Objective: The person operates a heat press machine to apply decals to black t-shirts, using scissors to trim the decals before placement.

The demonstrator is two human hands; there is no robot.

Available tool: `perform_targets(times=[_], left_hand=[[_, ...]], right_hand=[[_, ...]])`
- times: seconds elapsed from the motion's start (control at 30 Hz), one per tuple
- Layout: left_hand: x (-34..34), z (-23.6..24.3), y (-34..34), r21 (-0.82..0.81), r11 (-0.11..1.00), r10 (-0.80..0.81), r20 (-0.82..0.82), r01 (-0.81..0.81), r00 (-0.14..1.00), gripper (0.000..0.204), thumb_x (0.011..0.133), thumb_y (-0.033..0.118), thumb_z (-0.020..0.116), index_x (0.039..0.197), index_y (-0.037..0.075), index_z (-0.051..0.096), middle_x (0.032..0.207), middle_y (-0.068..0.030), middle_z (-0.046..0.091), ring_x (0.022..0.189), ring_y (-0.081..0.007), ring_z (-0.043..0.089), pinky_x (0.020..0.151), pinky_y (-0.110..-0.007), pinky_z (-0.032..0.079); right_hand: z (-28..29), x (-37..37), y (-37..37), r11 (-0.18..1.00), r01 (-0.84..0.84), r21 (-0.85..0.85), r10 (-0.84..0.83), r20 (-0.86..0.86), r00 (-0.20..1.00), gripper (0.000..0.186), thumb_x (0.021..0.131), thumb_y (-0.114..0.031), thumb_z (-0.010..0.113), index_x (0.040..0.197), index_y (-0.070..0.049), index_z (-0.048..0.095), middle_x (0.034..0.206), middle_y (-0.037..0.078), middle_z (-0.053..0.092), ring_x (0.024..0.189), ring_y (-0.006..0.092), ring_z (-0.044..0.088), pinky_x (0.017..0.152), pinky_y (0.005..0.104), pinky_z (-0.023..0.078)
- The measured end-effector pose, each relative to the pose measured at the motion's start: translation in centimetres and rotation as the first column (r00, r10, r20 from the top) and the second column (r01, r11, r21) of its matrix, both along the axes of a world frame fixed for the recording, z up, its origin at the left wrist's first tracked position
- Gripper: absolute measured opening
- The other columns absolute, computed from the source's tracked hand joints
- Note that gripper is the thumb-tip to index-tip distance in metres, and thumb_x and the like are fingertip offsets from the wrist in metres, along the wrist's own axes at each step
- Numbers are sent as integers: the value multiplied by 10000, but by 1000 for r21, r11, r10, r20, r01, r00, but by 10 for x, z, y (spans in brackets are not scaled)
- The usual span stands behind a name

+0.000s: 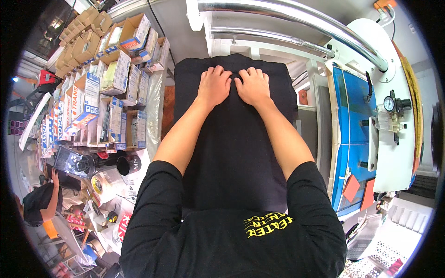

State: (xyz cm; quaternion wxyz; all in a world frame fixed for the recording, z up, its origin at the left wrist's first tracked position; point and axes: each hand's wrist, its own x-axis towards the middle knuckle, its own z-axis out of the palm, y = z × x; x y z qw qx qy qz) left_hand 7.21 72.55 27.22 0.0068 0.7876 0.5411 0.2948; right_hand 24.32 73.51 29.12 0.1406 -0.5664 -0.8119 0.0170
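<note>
A wide piece of black cloth (234, 153) lies spread over a flat support in front of me, with a wavy far edge and sides that hang a little. Near its far end my left hand (215, 85) rests with bent fingers closed on the fabric. Close by on the right, my right hand (253, 85) does the same, its thumb toward the left one. A small fold of cloth rises between the two hands. The fingertips are partly hidden, so how much fabric they hold is unclear.
A press machine with chrome bars (296, 18), a blue panel (354, 139) and a pressure gauge (389, 103) stands at the right. Stacked cardboard boxes (85, 99) fill the left, above a black mug (129, 164). Another person's arm (52, 199) shows at lower left.
</note>
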Motion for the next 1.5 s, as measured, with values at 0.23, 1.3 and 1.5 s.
perform_targets(times=[0.23, 1.3, 1.5], left_hand=[[-108, 19, -15, -98, 939, 295, -263, -330, 919, 269, 952, 257, 520, 1068, 70, 674, 1083, -157, 652, 1046, -360, 602, 889, -478, 473], [-206, -93, -465, -688, 617, 681, 710, 382, 177, 268, 970, 304, 632, 1074, 57, 640, 950, -10, 670, 811, -103, 628, 712, -263, 512], [-193, -99, -462, -618, 633, 658, 747, 466, 96, 335, 1016, 294, 553, 1195, 13, 587, 1135, -81, 679, 1033, -167, 656, 916, -313, 528]], right_hand=[[13, 125, -3, 930, 367, 4, -365, 126, 922, 403, 975, -415, 498, 1140, -76, 642, 1212, 155, 615, 1187, 358, 536, 996, 501, 414], [-94, 256, -416, 709, -95, -699, -702, -686, -193, 247, 989, -151, 576, 1167, 10, 632, 1120, 88, 681, 1008, 186, 638, 905, 346, 510], [-67, 227, -412, 708, -39, -705, -699, -692, -180, 328, 1025, -222, 536, 1207, 44, 597, 1186, 139, 665, 1058, 222, 643, 975, 347, 492]])
